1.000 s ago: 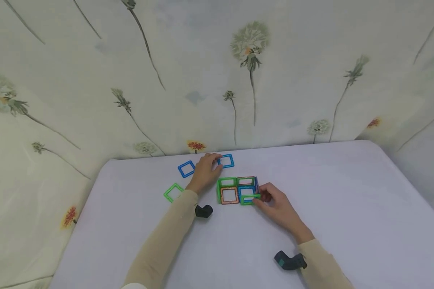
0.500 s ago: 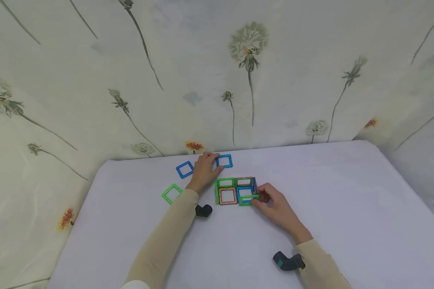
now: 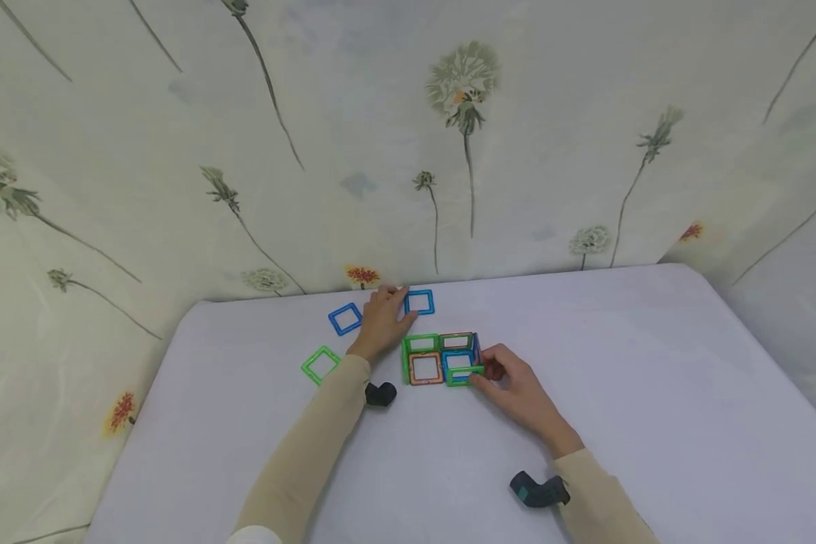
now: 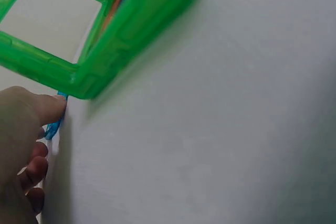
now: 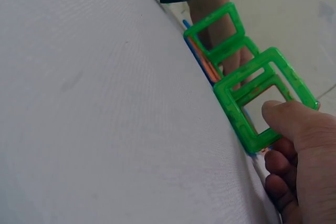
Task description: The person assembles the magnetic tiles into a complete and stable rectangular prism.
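At the table's back, my left hand (image 3: 383, 323) pinches a blue square magnetic tile (image 3: 431, 302) between thumb and fingers. The left wrist view shows that blue tile (image 4: 51, 131) edge-on at the thumb tip. Nearer me stands a box-like frame of magnetic tiles, with an orange tile (image 3: 425, 382) and a blue one flat as its base. Green, red and purple tiles rise around them, and the front left side has no wall. My right hand (image 3: 520, 389) grips its front right corner, thumb against the upright green tile (image 3: 464, 370); its curled fingers are partly hidden behind.
Left of my left hand lie another blue square tile (image 3: 334, 325) and, closer to me, a green square tile (image 3: 312, 357) partly behind the sleeve. A dark wrist camera (image 3: 539, 491) sticks out from the right sleeve. Flower-patterned cloth (image 3: 517, 166) hangs behind the white table (image 3: 449, 468).
The whole view has shifted slightly. Both hands keep their places on the tiles, with no visible change in the tile frame.
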